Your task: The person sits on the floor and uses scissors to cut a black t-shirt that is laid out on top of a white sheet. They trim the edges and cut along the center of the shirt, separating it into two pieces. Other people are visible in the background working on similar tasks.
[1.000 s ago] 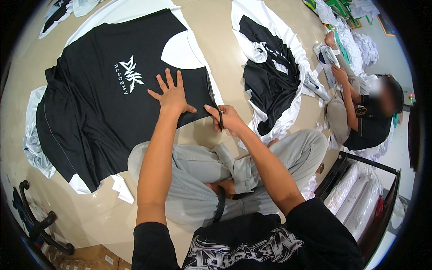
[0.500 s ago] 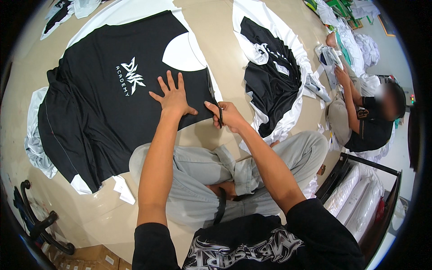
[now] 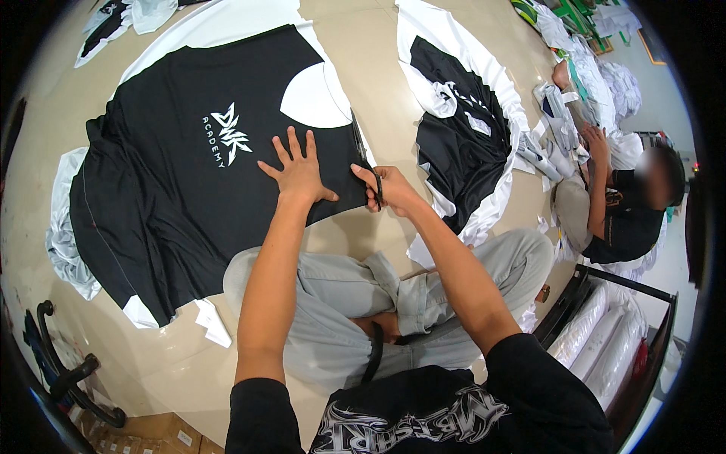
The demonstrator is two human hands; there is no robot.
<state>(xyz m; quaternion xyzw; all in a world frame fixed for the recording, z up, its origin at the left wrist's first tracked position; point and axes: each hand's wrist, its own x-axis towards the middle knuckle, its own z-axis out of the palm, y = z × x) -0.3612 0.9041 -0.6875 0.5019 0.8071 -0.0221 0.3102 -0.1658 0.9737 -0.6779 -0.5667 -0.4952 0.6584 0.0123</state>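
A large piece of black fabric point(image 3: 170, 121) with a white printed design and a white curved neck area point(image 3: 314, 98) is spread over white cloth on the floor. My left hand point(image 3: 299, 175) lies on the black fabric with its fingers spread, to the right of the print. At the fabric's right edge my right hand point(image 3: 393, 191) grips a pair of dark scissors point(image 3: 359, 142) by the handles. The blades point away from me along that edge, below the neck area; how far apart they stand is hard to see.
To the right lies another black-and-white fabric piece point(image 3: 459, 151), crumpled. Beyond it a co-worker point(image 3: 635, 204) sits among white cloth. A black-framed rack point(image 3: 624, 277) holds plastic-wrapped rolls point(image 3: 597, 325). Cardboard boxes point(image 3: 162, 431) and a black metal frame point(image 3: 76, 376) stand at lower left.
The whole view has shifted slightly, carrying fabric and hands a little right and down in it. My hands keep about the same place on the fabric. The co-worker's hands have drawn closer to their body.
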